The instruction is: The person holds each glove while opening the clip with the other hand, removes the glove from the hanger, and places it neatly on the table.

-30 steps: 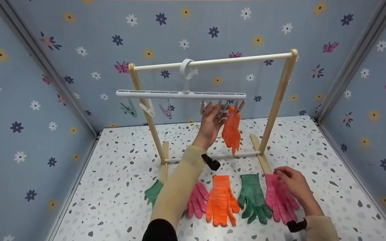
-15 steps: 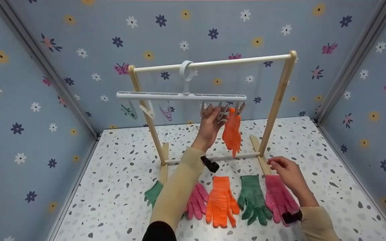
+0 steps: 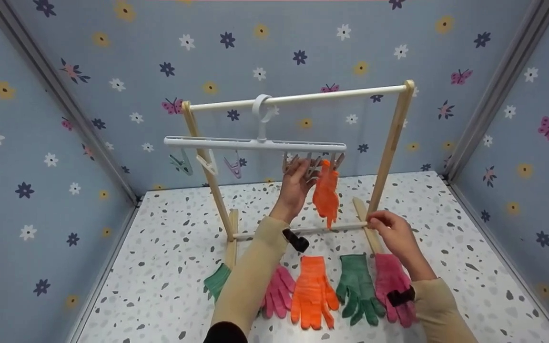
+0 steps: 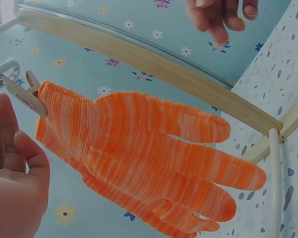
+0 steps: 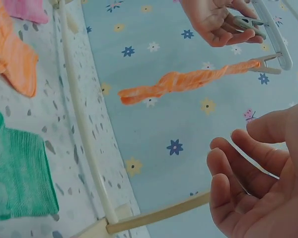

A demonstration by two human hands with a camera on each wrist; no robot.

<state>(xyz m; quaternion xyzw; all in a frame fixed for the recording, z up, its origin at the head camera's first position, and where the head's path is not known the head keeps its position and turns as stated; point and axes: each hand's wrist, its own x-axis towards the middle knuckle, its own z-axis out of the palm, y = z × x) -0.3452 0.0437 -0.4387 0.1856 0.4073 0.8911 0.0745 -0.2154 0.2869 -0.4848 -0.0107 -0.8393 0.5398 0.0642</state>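
Observation:
An orange knit glove hangs by its cuff from a clothespin at the right end of the white clip hanger. My left hand is raised beside that cuff, and its fingers and thumb pinch a neighbouring clothespin. Lower down, my right hand is in the air by the foot of the rack's right post, its fingers loosely bent with nothing in them. On the speckled table beneath lie another orange glove, a green glove and a pink glove.
The hanger hooks over the top bar of a wooden rack. Green, white and purple clothespins dangle on its left half. My left sleeve partly covers a second pink glove and a second green glove. Flowered walls surround the table.
My right hand has risen from over the pink glove and moved left toward the rack's right post. My left hand stays at the clothespins, and the view has tilted up slightly.

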